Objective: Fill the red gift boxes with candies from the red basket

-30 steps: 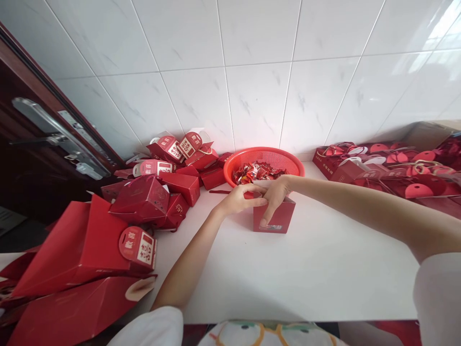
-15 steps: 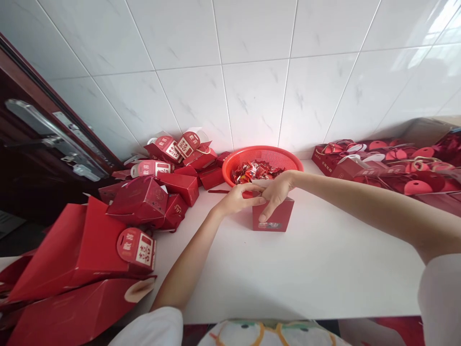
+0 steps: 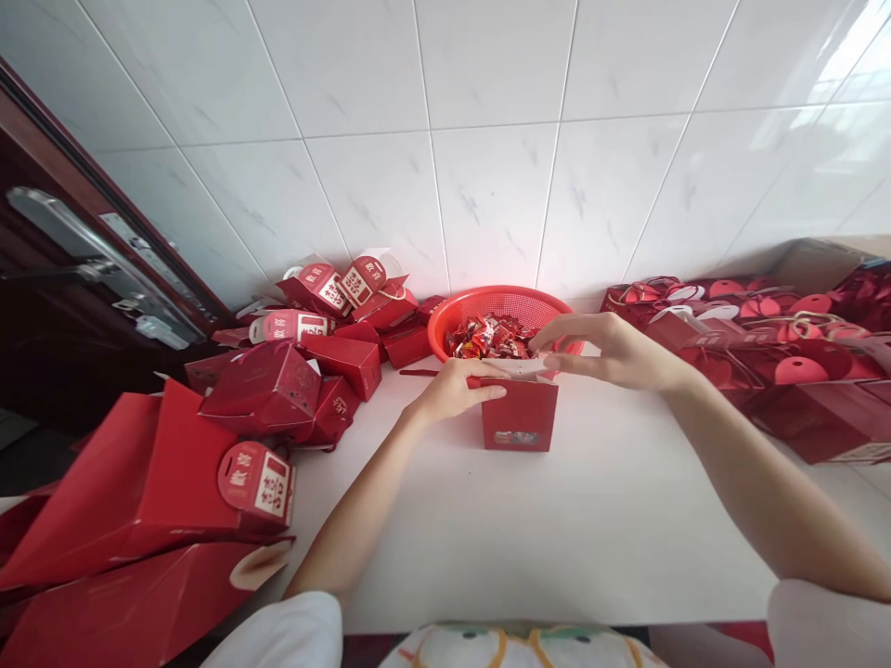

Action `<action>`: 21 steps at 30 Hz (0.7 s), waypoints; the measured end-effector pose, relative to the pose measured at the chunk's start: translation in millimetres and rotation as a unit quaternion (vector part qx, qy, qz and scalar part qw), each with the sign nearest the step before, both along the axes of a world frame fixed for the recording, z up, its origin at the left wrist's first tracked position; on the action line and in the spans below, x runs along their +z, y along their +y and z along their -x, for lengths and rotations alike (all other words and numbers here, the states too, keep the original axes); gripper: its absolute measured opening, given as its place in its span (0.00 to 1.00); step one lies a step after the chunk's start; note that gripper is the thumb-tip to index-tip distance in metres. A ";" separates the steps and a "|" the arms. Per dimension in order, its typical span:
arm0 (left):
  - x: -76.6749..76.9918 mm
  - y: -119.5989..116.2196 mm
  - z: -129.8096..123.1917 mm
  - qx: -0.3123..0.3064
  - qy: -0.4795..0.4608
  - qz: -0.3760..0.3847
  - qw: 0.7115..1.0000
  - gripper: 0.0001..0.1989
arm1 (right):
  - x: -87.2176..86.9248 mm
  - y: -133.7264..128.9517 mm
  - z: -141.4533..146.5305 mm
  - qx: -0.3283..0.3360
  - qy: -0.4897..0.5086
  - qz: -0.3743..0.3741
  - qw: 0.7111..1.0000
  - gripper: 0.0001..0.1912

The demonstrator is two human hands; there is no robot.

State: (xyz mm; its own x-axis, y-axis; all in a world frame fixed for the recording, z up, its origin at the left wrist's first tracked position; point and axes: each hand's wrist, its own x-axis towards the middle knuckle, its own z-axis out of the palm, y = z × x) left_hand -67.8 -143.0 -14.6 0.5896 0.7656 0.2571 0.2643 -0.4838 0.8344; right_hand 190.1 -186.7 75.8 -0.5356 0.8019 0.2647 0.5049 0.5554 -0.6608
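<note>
Pile of red boxes (image 3: 261,394): far left, stacked and tilted on the tabletop (image 3: 557,538), well apart from the work.
Left hand (image 3: 452,388): the nearer of the two hands, touching; it holds the box at its upper left corner, thumb against the front face, fingers across the top edge.
Red box (image 3: 519,413): upright on the tabletop, ahead of the person and between the hands, just right of the left hand and below and left of the right; its front looks nearly square, so no long axis stands out, but the top edge runs left to right, from one hand toward the other.
White flap (image 3: 515,366): along the box's top, raised, its right end by the right fingertips.
Basket (image 3: 533,301): just behind the box, holding wrapped pieces (image 3: 493,334).
Right hand (image 3: 605,353): at the top right, fingers half curled, thumb close to them; whether they pinch the flap, one cannot tell.
Cluster of red boxes (image 3: 800,371): far right, beyond the right hand.
</note>
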 end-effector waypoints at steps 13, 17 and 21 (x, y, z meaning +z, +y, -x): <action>14.1 -3.8 0.7 0.104 -0.159 -0.120 0.974 0.33 | -60.9 8.3 7.6 0.043 0.233 0.104 0.966 0.17; 21.3 -9.0 4.5 0.117 -0.158 -0.131 0.972 0.29 | -53.8 12.6 14.5 0.014 0.235 0.036 0.971 0.19; 28.3 -13.7 4.0 0.131 -0.163 -0.160 0.965 0.19 | -46.7 15.7 16.3 0.038 0.244 0.057 0.967 0.18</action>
